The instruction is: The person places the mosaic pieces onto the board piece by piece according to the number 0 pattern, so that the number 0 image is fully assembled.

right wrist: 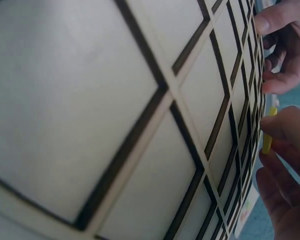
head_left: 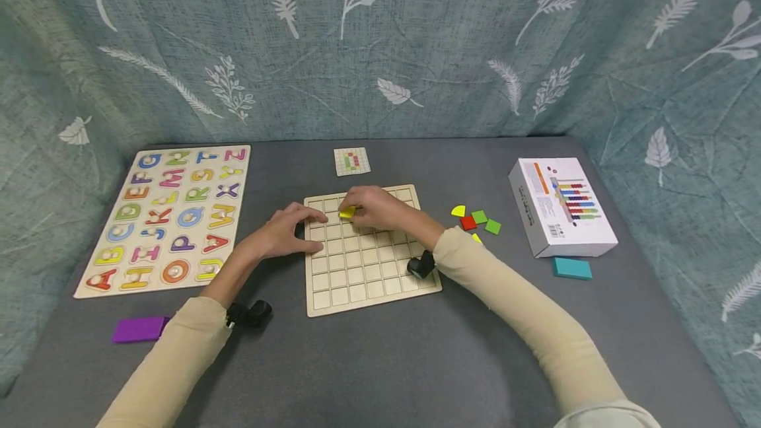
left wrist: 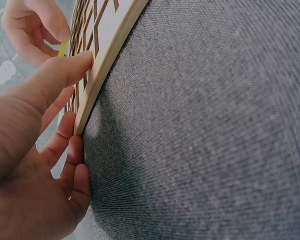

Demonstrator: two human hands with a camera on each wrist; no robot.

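A wooden grid board [head_left: 355, 275] lies flat on the dark table, with square recesses across its face. My right hand [head_left: 380, 208] is over the board's far part, and its thumb and fingers pinch a small yellow piece [head_left: 347, 213]. In the right wrist view that yellow piece [right wrist: 269, 131] is seen edge-on between thumb and fingers. My left hand [head_left: 284, 231] rests at the board's left edge, thumb and index finger spread apart on its top. Seen from the left wrist, the other fingertips of the left hand [left wrist: 37, 135] touch the board's side.
Right of the board lie a red square [head_left: 468, 223], green squares [head_left: 493, 226] and yellow pieces [head_left: 458, 211]. A pattern card [head_left: 352, 161] lies beyond the board. Around them are an alphabet puzzle [head_left: 162, 218], a white box [head_left: 565, 207], a teal block [head_left: 572, 268] and a purple block [head_left: 139, 329].
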